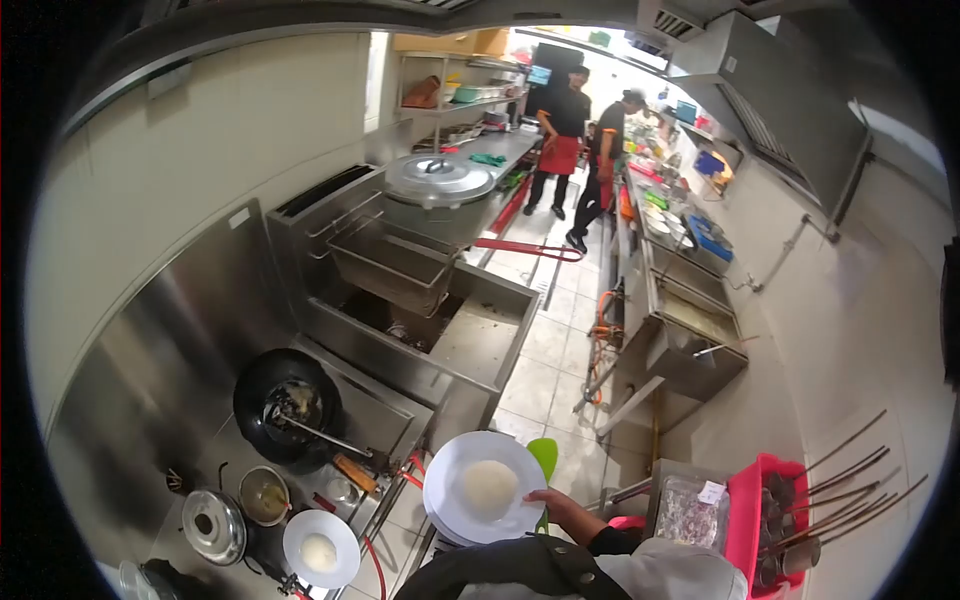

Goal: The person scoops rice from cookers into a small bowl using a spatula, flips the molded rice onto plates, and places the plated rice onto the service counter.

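Observation:
My right hand (556, 503) grips the right edge of a white plate (446, 478) with its thumb over the rim. A pale round mound that looks like rice (489, 488) sits in the plate's middle. A second rim seems to show beneath it. Behind the plate, a bright green flat thing (543, 456) sticks out; its kind is hidden. Left of it, another white plate (346, 548) bears a similar pale mound. My left hand does not show.
A black wok (286, 405) with a ladle sits on the stove, near a lidded pot (214, 527) and a small pan (264, 496). A fryer basket (392, 262) hangs beyond. Two people stand in the aisle. Long sticks rise from a pink crate (741, 515) at right.

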`<state>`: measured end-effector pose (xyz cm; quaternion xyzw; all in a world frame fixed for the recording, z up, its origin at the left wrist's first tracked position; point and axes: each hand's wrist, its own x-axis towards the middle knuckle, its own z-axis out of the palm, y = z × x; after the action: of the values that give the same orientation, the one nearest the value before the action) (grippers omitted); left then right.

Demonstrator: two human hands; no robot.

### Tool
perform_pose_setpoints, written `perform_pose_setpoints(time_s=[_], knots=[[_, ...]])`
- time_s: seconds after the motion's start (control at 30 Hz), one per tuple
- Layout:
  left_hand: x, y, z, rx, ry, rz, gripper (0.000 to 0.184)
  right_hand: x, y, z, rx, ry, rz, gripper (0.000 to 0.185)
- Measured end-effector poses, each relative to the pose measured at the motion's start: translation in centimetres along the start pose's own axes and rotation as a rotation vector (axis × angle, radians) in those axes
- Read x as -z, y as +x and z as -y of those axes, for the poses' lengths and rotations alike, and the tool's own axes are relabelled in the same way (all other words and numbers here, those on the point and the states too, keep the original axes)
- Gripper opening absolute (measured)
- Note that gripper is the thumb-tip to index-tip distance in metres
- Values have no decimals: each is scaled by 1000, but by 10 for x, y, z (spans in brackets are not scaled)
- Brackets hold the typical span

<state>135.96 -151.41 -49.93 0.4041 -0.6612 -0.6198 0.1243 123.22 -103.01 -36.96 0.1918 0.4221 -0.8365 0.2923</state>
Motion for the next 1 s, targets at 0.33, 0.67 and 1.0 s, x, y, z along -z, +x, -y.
perform_pose_setpoints(time_s=[0.33, 0.67, 1.0], knots=[[58, -4, 32, 469, -772, -79, 66, 12, 0, -14, -22, 8, -22, 47], [24, 37, 94, 7, -676, 59, 61, -71, -80, 31, 271, -513, -119, 43], [33, 4, 117, -163, 403, -246, 50, -17, -62, 33, 76, -264, -183, 39]])
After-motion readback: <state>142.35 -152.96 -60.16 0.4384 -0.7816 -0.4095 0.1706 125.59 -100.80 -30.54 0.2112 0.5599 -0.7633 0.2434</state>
